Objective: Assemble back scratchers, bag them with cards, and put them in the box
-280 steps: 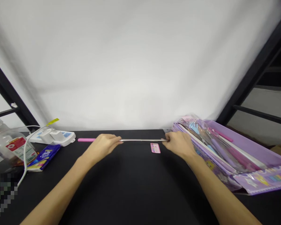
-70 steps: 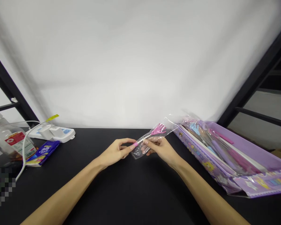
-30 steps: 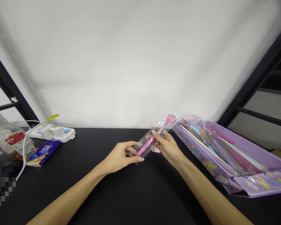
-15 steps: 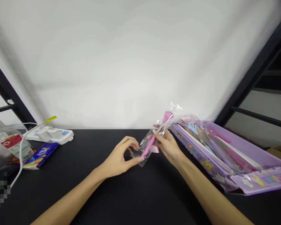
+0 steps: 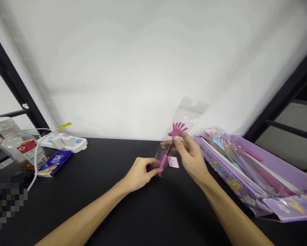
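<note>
A pink back scratcher (image 5: 164,161) with a hand-shaped head and a metal shaft lies inside a clear plastic bag (image 5: 188,111). It is tilted, its head up and to the right, above the black table. My left hand (image 5: 141,174) pinches the handle end through the bag. Near the scratcher's head, my right hand (image 5: 191,155) grips the bag and shaft between thumb and fingers. A small pink label (image 5: 173,162) shows beside the handle. To the right, a purple display box (image 5: 234,184) holds several more bagged back scratchers in blue, purple and pink.
At the left on the black table (image 5: 112,218) are a white power strip (image 5: 79,143) with plugs, a blue packet (image 5: 56,162), a clear plastic jar (image 5: 20,147) and a white cable (image 5: 36,160). A white wall (image 5: 117,68) stands behind, with dark metal frames on both sides.
The back scratcher has tipped more upright, and the bag's top end now spreads above its head. My right hand has shifted up towards the head. My left fingers have closed on the handle end.
</note>
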`<state>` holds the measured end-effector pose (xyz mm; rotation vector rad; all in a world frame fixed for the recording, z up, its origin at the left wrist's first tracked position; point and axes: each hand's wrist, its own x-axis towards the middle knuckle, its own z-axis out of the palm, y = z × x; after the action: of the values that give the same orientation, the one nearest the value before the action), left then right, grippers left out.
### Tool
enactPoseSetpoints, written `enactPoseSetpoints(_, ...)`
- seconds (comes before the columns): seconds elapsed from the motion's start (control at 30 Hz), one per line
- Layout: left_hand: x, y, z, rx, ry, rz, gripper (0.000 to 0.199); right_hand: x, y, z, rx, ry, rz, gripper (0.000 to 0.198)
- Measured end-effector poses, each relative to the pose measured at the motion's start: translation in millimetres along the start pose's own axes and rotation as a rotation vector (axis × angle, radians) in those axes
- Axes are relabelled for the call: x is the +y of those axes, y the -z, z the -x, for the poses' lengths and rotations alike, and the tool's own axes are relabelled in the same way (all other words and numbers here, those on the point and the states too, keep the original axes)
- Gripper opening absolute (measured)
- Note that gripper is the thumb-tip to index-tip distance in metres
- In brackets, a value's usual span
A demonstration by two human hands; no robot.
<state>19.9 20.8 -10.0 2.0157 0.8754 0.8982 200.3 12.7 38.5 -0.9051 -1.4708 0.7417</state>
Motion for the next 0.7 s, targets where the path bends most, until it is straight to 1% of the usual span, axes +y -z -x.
enactPoseSetpoints(0.1,-1.7,0.8,-0.2,-0.004,-0.010,0.005,0.017,-7.5,3.3,-8.9,0.076,0.104,-0.003,0.025)
enactPoseSetpoints(0.2,-2.9,1.1,0.1,-0.004,-0.008,0.012,0.016,-11.0,4.4,-13.5,0.056,0.158,0.051,0.020)
enactPoseSetpoints(0.4,-3.4,0.3,0.0,-0.016,0.031,0.048,0.015,-12.9,1.6,-13.7,-0.008,0.164,0.119,0.020)
enactPoseSetpoints(0.57,-5.3,0.6,0.5,0.004,0.022,0.005,0.014,-12.9,-0.8,-14.6,-0.037,0.184,0.153,0.021)
enactPoseSetpoints(0.7,-6.1,1.2,1.0,-0.007,0.019,-0.011,0.015,-10.7,-3.2,-15.5,-0.047,0.182,0.152,0.021)
